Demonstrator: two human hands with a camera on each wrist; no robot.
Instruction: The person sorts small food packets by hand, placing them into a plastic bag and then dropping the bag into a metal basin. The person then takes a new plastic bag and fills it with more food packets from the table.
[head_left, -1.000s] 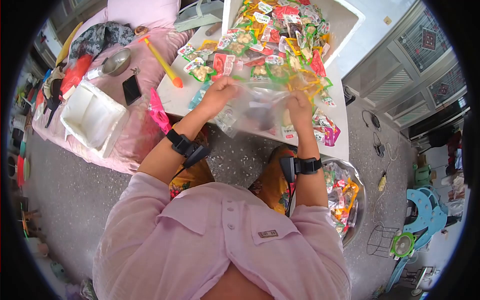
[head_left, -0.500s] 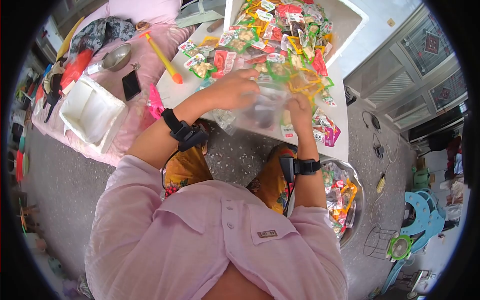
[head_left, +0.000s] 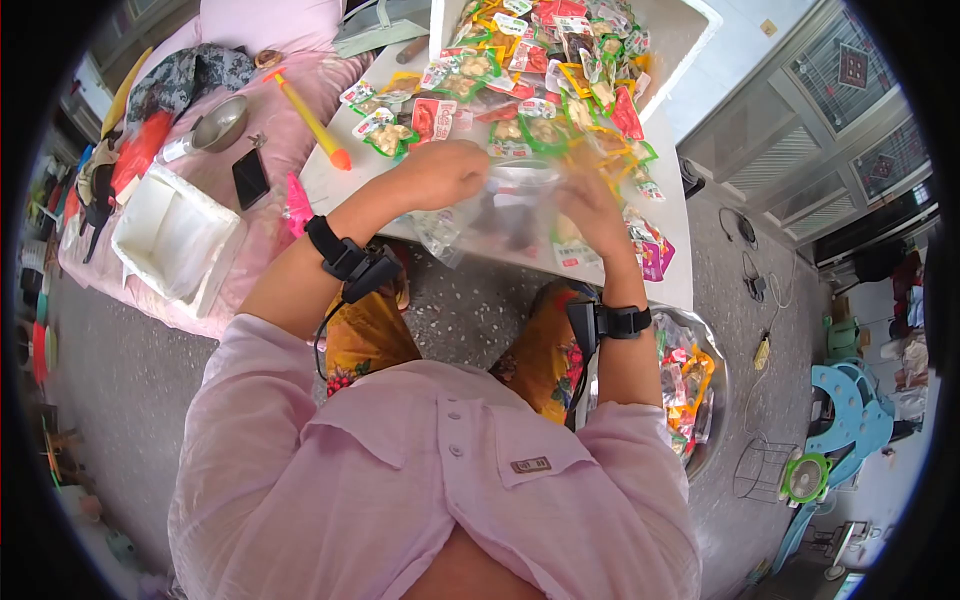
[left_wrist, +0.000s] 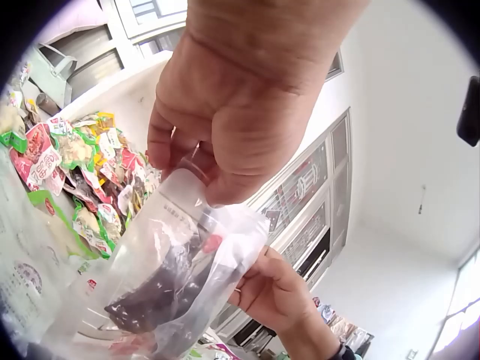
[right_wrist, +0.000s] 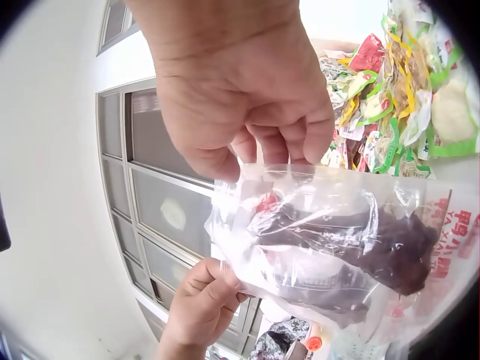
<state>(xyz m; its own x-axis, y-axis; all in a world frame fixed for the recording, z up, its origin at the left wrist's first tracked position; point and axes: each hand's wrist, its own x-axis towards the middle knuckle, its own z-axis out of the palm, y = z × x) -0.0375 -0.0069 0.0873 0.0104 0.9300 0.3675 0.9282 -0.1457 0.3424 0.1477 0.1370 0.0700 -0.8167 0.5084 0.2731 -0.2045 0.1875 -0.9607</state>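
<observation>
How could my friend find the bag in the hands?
Look for the white table with colourful packets. At its near edge, a left hand and right hand hold a clear bag. Unlike the packets lying there, it's held, see-through, with dark lumps inside.

A: Locate the table (head_left: 352, 182) items.
B: Food packets (head_left: 500, 75) lie in the foam box (head_left: 703, 32), upper centre, and before it on the table. The clear plastic bag (head_left: 512, 208) is between left hand (head_left: 445, 173) and right hand (head_left: 595, 212).
A: And the bed (head_left: 318, 78)?
B: Upper left. Smartphone (head_left: 251, 178) lies upper right of the foam tray (head_left: 180, 240); metal bowl (head_left: 222, 125) behind.
A: Right side?
B: Metal basin (head_left: 722, 390), packets inside; fan (head_left: 806, 478) at lower right.
</observation>
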